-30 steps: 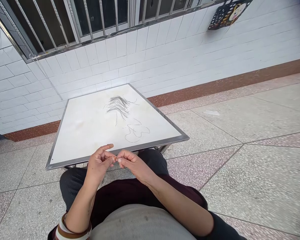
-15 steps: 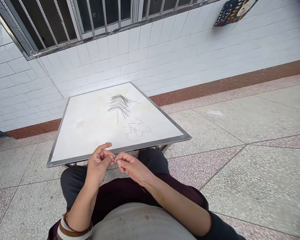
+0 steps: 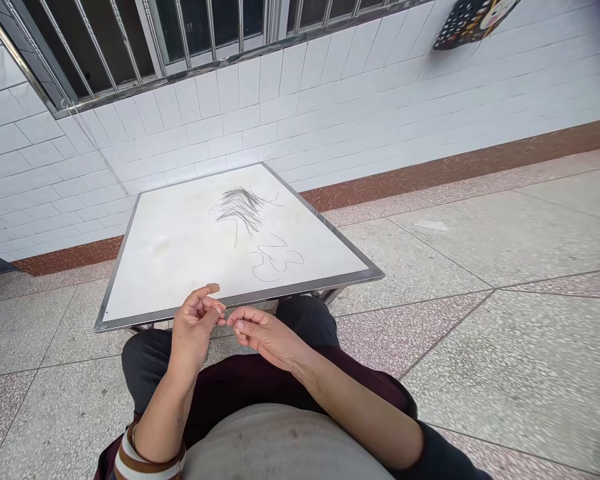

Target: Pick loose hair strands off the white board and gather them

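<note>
My left hand is held just in front of the table's near edge, its thumb and a fingertip pinched together. One finger sticks out above the pinch, with a tan covering on its tip. Close by on the right, my right hand also pinches thumb against forefinger. A narrow gap separates the two pinches, and whatever they hold is too fine to make out. Beyond them, a bundle of thin dark strands lies on the white table. Several loose curled strands lie nearer to me.
The grey-rimmed table stands against a white tiled wall below a barred window. A patterned bag hangs at upper right. A white scrap lies on the speckled floor. My knees are under the table's near edge.
My left hand has shifted slightly left, so the gap between the two pinches is a little wider. My right hand and the strands on the table look nearly the same.
</note>
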Demonstrator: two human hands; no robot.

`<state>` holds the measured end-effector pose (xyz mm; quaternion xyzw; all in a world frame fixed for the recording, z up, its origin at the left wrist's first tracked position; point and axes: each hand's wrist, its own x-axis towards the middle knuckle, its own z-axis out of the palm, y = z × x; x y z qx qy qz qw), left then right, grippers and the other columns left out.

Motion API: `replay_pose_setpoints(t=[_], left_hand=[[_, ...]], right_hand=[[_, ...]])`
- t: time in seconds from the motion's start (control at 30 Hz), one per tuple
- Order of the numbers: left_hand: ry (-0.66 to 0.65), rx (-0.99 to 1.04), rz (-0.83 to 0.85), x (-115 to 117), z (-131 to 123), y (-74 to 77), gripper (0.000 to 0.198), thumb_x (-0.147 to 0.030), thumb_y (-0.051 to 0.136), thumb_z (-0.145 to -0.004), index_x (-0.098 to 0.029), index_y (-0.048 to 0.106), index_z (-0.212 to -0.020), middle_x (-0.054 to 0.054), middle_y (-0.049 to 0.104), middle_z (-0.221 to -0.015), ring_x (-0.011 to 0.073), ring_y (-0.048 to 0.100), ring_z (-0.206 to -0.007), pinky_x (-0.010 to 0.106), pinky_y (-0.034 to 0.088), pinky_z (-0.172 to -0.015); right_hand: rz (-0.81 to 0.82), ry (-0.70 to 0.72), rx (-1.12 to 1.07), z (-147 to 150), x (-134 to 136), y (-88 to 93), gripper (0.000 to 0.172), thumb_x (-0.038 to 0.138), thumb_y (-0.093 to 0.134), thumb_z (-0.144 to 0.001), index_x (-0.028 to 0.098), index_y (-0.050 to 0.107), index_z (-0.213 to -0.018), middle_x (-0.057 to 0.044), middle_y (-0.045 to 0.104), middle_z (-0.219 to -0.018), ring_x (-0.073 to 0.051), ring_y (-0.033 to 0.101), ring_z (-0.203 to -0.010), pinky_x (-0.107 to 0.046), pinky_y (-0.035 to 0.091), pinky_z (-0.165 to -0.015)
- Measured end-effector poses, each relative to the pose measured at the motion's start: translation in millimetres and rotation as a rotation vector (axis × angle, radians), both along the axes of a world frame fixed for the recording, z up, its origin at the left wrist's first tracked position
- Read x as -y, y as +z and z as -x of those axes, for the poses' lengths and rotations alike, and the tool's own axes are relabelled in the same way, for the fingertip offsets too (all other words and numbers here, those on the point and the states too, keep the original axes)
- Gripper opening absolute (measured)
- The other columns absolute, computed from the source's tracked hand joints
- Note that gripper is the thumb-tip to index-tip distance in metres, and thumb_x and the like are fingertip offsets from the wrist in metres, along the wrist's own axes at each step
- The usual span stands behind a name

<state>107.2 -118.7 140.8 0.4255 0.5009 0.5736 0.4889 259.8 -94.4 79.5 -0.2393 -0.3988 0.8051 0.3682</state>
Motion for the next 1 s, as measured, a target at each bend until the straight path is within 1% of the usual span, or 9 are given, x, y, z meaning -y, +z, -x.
replay_pose_setpoints(t=[0.13, 0.27, 0.33, 0.5, 0.8, 0.9, 1.0], left_hand=[[-0.008, -0.013, 0.005, 0.1, 1.7, 2.0, 0.038, -0.028, 0.073, -0.073, -0.019, 0.064, -0.109, -0.002, 0.061, -0.076, 0.0097, 0.057, -0.066, 0.023, 0.05, -0.063], [-0.113, -0.047, 0.073, 0.8, 3.6, 2.9, 0.046, -0.031, 0.073, -0.075, -0.019, 0.061, -0.118, 0.0, 0.064, -0.078, 0.0129, 0.061, -0.071, 0.025, 0.052, -0.064], [-0.125, -0.046, 0.085, 1.4, 3.9, 2.5, 0.046, -0.031, 0.073, -0.074, -0.018, 0.062, -0.117, 0.0, 0.065, -0.077, 0.0128, 0.062, -0.07, 0.026, 0.052, -0.066], [-0.055, -0.041, 0.065, 3.7, 4.0, 2.2, 0.044, -0.031, 0.074, -0.073, -0.018, 0.064, -0.114, -0.001, 0.066, -0.074, 0.0124, 0.063, -0.07, 0.024, 0.051, -0.065], [-0.041, -0.029, 0.032, 6.0, 9.0, 3.8, 0.038, -0.03, 0.072, -0.075, -0.018, 0.065, -0.111, 0.001, 0.067, -0.074, 0.0129, 0.063, -0.071, 0.024, 0.05, -0.067], [-0.001, 0.002, 0.019, 5.9, 9.1, 2.2, 0.038, -0.028, 0.074, -0.073, -0.017, 0.066, -0.108, 0.0, 0.067, -0.071, 0.0125, 0.063, -0.069, 0.025, 0.051, -0.068], [0.03, 0.033, 0.013, 5.3, 8.9, 1.0, 0.038, -0.027, 0.075, -0.071, -0.017, 0.066, -0.107, 0.0, 0.066, -0.069, 0.0122, 0.062, -0.068, 0.025, 0.05, -0.067]], right_hand=[[0.003, 0.02, 0.002, -1.4, 0.2, 1.5, 0.023, 0.038, 0.077, -0.075, 0.019, 0.068, -0.085, 0.004, 0.051, -0.067, -0.008, 0.043, -0.061, -0.025, 0.034, -0.064], [0.001, 0.007, -0.001, -1.3, 0.8, 1.2, 0.023, 0.038, 0.077, -0.075, 0.02, 0.067, -0.084, 0.004, 0.052, -0.067, -0.008, 0.042, -0.06, -0.025, 0.033, -0.062], [0.005, 0.005, 0.0, -0.7, 1.2, 0.6, 0.023, 0.038, 0.077, -0.075, 0.019, 0.067, -0.083, 0.004, 0.052, -0.068, -0.008, 0.042, -0.059, -0.025, 0.033, -0.062], [0.0, 0.038, 0.0, -0.8, 1.7, 0.8, 0.024, 0.034, 0.079, -0.072, 0.019, 0.065, -0.084, 0.005, 0.053, -0.067, -0.008, 0.044, -0.06, -0.024, 0.034, -0.062], [0.082, 0.073, 0.035, -0.9, 2.6, 6.3, 0.03, 0.035, 0.082, -0.068, 0.016, 0.061, -0.079, 0.004, 0.053, -0.07, -0.006, 0.042, -0.056, -0.022, 0.031, -0.058], [0.038, 0.054, 0.029, 0.3, 3.6, 5.6, 0.029, 0.036, 0.081, -0.069, 0.016, 0.061, -0.079, 0.004, 0.052, -0.068, -0.007, 0.043, -0.057, -0.023, 0.031, -0.058], [-0.061, 0.008, 0.024, 2.5, 4.8, 2.8, 0.027, 0.036, 0.078, -0.072, 0.017, 0.061, -0.08, 0.004, 0.053, -0.07, -0.007, 0.044, -0.058, -0.023, 0.031, -0.059]])
